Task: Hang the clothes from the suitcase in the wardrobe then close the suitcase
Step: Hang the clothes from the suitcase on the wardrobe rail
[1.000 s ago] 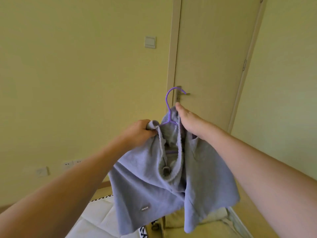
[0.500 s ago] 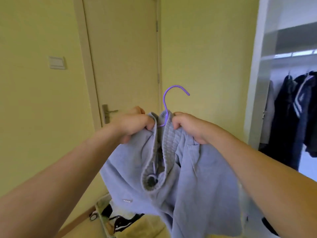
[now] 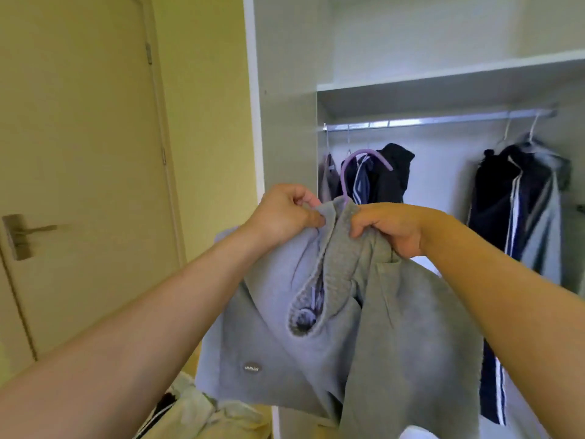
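An open white wardrobe [image 3: 285, 122] fills the right, a closed door [image 3: 79, 185] the left. Dark clothes [image 3: 386, 179] hang at both ends of the rail [image 3: 443, 120], mid-rail bare. Left hand [image 3: 285, 213] and right hand [image 3: 392, 226] grip grey shorts [image 3: 364, 327] on a purple hanger [image 3: 364, 156] before the opening.

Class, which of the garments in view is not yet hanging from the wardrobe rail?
The grey sweatshirt on the purple hanger; both hands hold it, unlike the dark garments.
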The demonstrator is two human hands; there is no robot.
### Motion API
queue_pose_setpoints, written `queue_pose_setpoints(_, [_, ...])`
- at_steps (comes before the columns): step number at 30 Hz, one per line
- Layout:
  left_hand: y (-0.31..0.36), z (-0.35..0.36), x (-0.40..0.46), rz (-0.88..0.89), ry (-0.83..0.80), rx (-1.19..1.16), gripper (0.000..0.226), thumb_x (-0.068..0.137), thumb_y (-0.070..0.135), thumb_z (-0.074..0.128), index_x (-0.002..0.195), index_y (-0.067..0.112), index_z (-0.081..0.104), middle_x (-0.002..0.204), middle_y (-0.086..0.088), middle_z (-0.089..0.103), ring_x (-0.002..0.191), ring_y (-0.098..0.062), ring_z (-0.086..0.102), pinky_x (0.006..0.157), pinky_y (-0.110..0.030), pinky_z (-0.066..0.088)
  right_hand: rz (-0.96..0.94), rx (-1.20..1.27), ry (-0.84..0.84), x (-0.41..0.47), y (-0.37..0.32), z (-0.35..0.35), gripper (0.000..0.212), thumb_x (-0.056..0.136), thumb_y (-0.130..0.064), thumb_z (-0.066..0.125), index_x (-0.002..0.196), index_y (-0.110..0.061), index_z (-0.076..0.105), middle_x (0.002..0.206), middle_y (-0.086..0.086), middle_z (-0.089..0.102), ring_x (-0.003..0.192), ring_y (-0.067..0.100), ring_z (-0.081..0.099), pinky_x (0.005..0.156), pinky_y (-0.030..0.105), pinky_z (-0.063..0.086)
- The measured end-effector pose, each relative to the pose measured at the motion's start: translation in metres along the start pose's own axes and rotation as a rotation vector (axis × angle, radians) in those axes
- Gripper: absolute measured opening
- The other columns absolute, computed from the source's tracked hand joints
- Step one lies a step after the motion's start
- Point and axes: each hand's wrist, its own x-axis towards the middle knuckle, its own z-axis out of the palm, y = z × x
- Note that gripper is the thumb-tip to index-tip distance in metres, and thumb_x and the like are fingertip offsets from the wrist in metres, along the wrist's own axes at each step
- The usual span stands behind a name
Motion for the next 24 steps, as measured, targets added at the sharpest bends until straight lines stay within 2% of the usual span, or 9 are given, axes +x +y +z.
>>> queue_pose_setpoints(2, [0.005, 0.041, 0.019, 0.036, 0.029, 0.029, 0.020, 0.063, 0.023, 0.084, 0.065, 0.032, 0.066, 0.047, 0.017, 0.045, 0.051, 0.000, 0.039, 0.058, -0.021, 0.033, 0.036, 0.013, 0.070, -0.008, 0.008, -0.037, 0.030, 0.083, 0.001, 0.046, 0.103, -0.006, 0.069, 0.093, 0.019, 0.070, 0.078, 0.031, 0.069, 0.070, 0.039, 0.059])
queue_pose_setpoints(4, [0.004, 0.077, 0.037, 0.063, 0.028, 0.080, 0.017, 0.055, 0.039, 0.078, 0.065, 0.043, 0.066, 0.050, 0.021, 0.047, 0.057, -0.005, 0.042, 0.065, -0.033, 0.035, 0.078, 0.002, 0.156, -0.013, 0.014, -0.066, 0.034, 0.081, -0.001, 0.050, 0.109, -0.002, 0.069, 0.103, 0.022, 0.070, 0.089, 0.034, 0.068, 0.086, 0.046, 0.056])
queue_pose_setpoints(8, [0.006, 0.147, 0.069, 0.108, -0.113, 0.090, 0.012, 0.069, 0.021, 0.080, 0.075, 0.026, 0.071, 0.063, 0.006, 0.054, 0.060, -0.009, 0.048, 0.064, -0.031, 0.041, 0.183, 0.000, 0.284, -0.005, 0.041, -0.131, 0.054, 0.066, -0.005, 0.061, 0.119, 0.003, 0.065, 0.113, 0.024, 0.068, 0.106, 0.039, 0.066, 0.100, 0.053, 0.048])
queue_pose_setpoints(11, [-0.002, 0.201, 0.091, 0.118, -0.189, 0.062, 0.010, 0.075, 0.014, 0.078, 0.078, 0.020, 0.070, 0.072, -0.003, 0.058, 0.064, -0.008, 0.048, 0.062, -0.021, 0.040, 0.247, 0.000, 0.353, 0.005, 0.069, -0.172, 0.057, 0.062, -0.006, 0.063, 0.119, 0.004, 0.064, 0.113, 0.024, 0.068, 0.106, 0.040, 0.065, 0.099, 0.055, 0.047])
queue_pose_setpoints(14, [-0.018, 0.260, 0.116, 0.097, -0.254, 0.005, 0.009, 0.079, 0.015, 0.076, 0.086, 0.011, 0.072, 0.084, -0.005, 0.063, 0.074, -0.012, 0.056, 0.068, -0.023, 0.047, 0.295, 0.083, 0.411, 0.028, 0.100, -0.215, 0.041, 0.071, -0.003, 0.057, 0.110, 0.007, 0.065, 0.108, 0.026, 0.068, 0.099, 0.041, 0.067, 0.090, 0.053, 0.051])
queue_pose_setpoints(17, [-0.033, 0.303, 0.146, 0.074, -0.326, -0.120, 0.006, 0.080, 0.008, 0.075, 0.085, 0.004, 0.073, 0.081, -0.005, 0.064, 0.073, -0.010, 0.058, 0.073, -0.028, 0.050, 0.312, 0.066, 0.471, 0.060, 0.129, -0.262, 0.069, 0.041, -0.011, 0.069, 0.108, 0.004, 0.065, 0.116, 0.023, 0.067, 0.097, 0.034, 0.068, 0.091, 0.044, 0.051])
queue_pose_setpoints(18, [-0.038, 0.311, 0.157, 0.090, -0.359, -0.144, 0.005, 0.079, 0.006, 0.075, 0.083, 0.004, 0.073, 0.080, -0.002, 0.063, 0.072, -0.007, 0.058, 0.073, -0.026, 0.049, 0.302, 0.041, 0.505, 0.067, 0.133, -0.274, 0.066, 0.039, -0.012, 0.068, 0.103, 0.004, 0.065, 0.111, 0.022, 0.068, 0.089, 0.032, 0.068, 0.085, 0.038, 0.051])
queue_pose_setpoints(21, [-0.039, 0.322, 0.200, 0.119, -0.513, -0.165, 0.014, 0.079, 0.013, 0.077, 0.093, 0.014, 0.071, 0.089, 0.009, 0.060, 0.080, 0.004, 0.055, 0.077, -0.014, 0.043, 0.318, 0.052, 0.500, 0.083, 0.125, -0.304, 0.027, 0.057, 0.000, 0.055, 0.082, 0.001, 0.065, 0.084, 0.020, 0.065, 0.071, 0.032, 0.064, 0.068, 0.030, 0.049])
queue_pose_setpoints(24, [-0.040, 0.307, 0.241, -0.105, -0.765, -0.102, 0.045, 0.079, 0.035, 0.073, 0.120, 0.024, 0.060, 0.116, 0.007, 0.059, 0.109, -0.005, 0.055, 0.095, -0.024, 0.044, 0.322, -0.056, 0.475, 0.091, 0.089, -0.320, 0.020, 0.037, -0.008, 0.057, 0.056, -0.011, 0.051, 0.076, 0.012, 0.049, 0.070, 0.027, 0.044, 0.067, 0.032, 0.032])
